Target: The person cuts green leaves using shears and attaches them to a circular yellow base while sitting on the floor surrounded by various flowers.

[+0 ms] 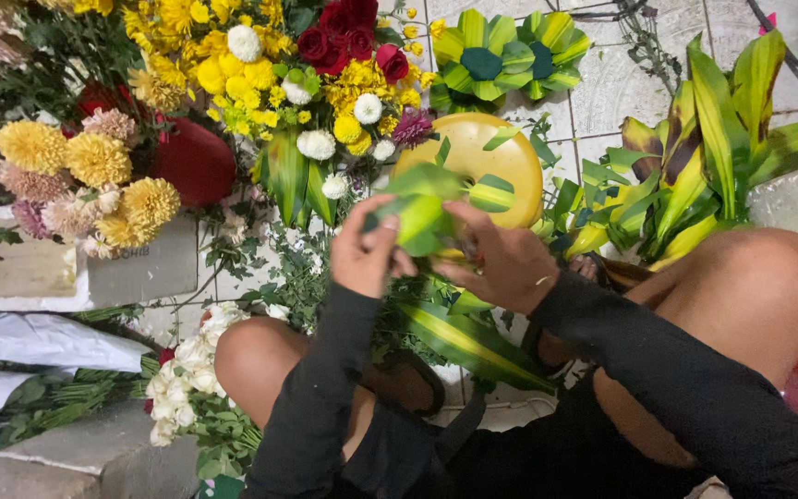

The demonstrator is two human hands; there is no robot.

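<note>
We hold a folded green-and-yellow striped leaf (pixel 422 217) up in front of us, above our knees; its long axis runs roughly left to right, one strip poking out rightward. Our left hand (pixel 368 248) pinches its left end, the grip clamped on the leaf. Our right hand (pixel 499 261) curls around the lower right side, fingers closed on it too. Just behind sits a round yellow foam disc (pixel 501 152) on the tiled floor (pixel 621 88).

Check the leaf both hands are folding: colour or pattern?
Green with yellow striping, on the folded leaf; seen in the head view.
</note>
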